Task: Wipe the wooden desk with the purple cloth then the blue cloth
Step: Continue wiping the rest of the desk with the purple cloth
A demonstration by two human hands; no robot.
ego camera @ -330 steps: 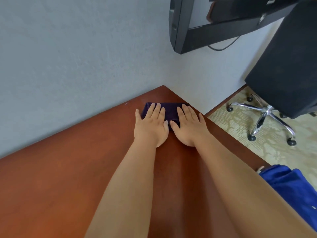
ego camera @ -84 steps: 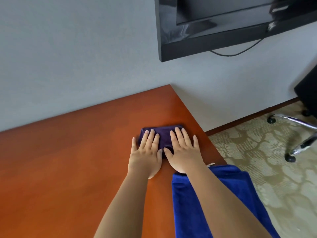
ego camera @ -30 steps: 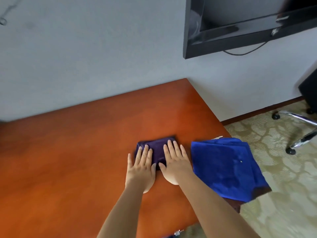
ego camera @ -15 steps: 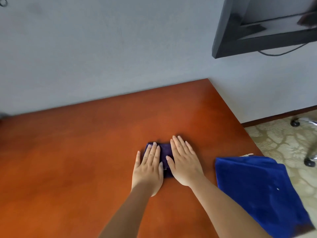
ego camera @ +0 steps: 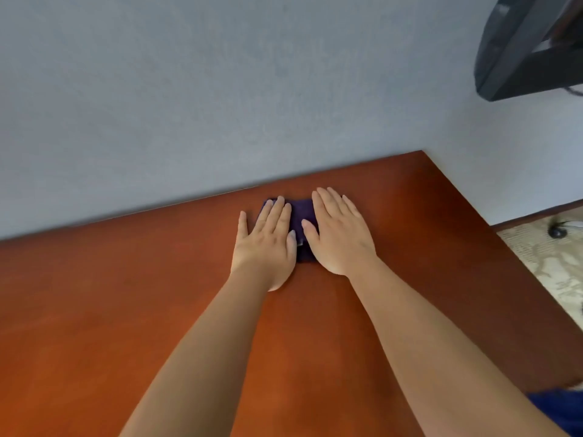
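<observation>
The folded purple cloth (ego camera: 301, 216) lies on the wooden desk (ego camera: 126, 310) close to the back edge by the wall. My left hand (ego camera: 266, 244) and my right hand (ego camera: 339, 234) press flat on it side by side, fingers straight and pointing at the wall. Most of the cloth is hidden under my palms. Only a corner of the blue cloth (ego camera: 560, 408) shows, at the desk's near right edge behind my right forearm.
A grey wall (ego camera: 220, 89) runs along the desk's back edge. A black wall-mounted screen (ego camera: 530, 48) hangs at the top right. To the right of the desk are patterned carpet (ego camera: 555, 266) and a chair caster (ego camera: 556, 231).
Both hands have pushed the purple cloth away from me, from mid-desk up to the back edge by the wall. The blue cloth has dropped almost out of the picture at the bottom right.
</observation>
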